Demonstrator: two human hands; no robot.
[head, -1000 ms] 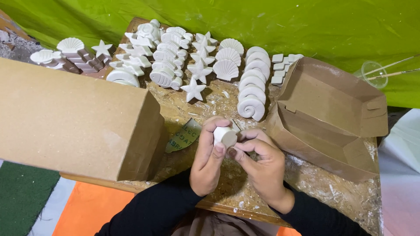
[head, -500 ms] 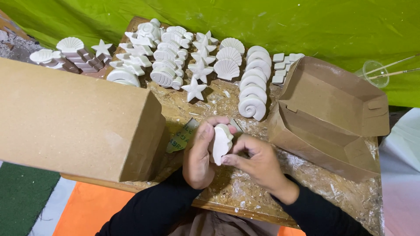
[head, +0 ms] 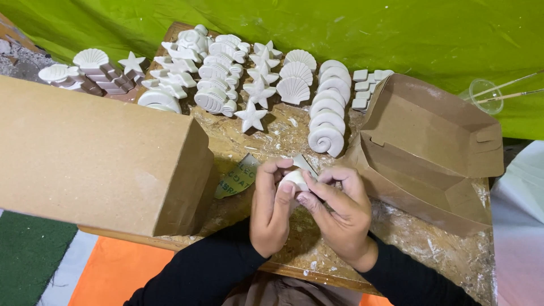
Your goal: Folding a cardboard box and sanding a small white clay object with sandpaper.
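Observation:
A small white plaster piece (head: 296,179) is gripped between both hands above a dusty wooden board (head: 272,141). My left hand (head: 271,209) wraps around it from the left with the thumb across its face. From the right, my right hand (head: 339,212) presses fingertips on it and pinches a small grey scrap (head: 304,165) against its top. Both sleeves are black. Most of the piece is hidden by fingers.
Rows of white plaster casts lie at the board's far end: spiral shells (head: 328,116), scallop shells (head: 294,79), starfish (head: 251,115). A closed cardboard box (head: 96,158) stands left, an open cardboard box (head: 425,153) right. A green cloth (head: 362,28) lies behind.
The hands have turned the white piece and closed more tightly around it. The right fingers now sit over its top, covering more of it.

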